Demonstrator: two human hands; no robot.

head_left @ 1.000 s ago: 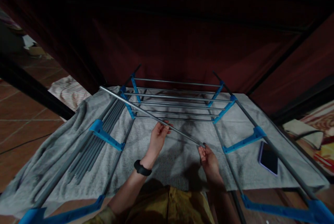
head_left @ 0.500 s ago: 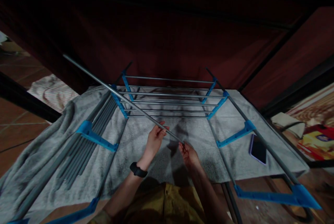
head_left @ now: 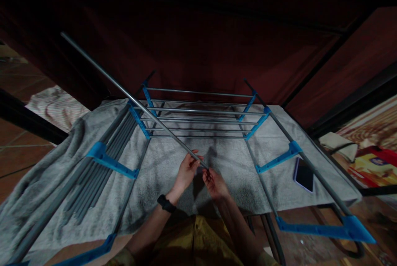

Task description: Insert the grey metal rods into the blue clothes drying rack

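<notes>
A long grey metal rod (head_left: 124, 91) slants from the upper left down to my hands. My left hand (head_left: 187, 169) is closed around it a little above its lower end, and a dark band sits on that wrist. At the lower tip, the fingers of my right hand (head_left: 214, 181) pinch the rod. Around and beyond my hands stands a rack frame of grey tubes and blue plastic brackets (head_left: 116, 162). Several thin crossbars (head_left: 198, 112) span its far part. More loose grey rods (head_left: 102, 175) lie in a bundle at the left, beneath the frame's side tube.
A grey blanket (head_left: 173, 154) covers the surface under the frame. A phone (head_left: 304, 174) lies on it at the right. Behind rises a dark red wooden panel (head_left: 198, 43). At the far right is a red and yellow package (head_left: 374, 167).
The rod's far end has swung up and to the left. My right hand has come left, closer to my left hand, which has moved slightly right and down.
</notes>
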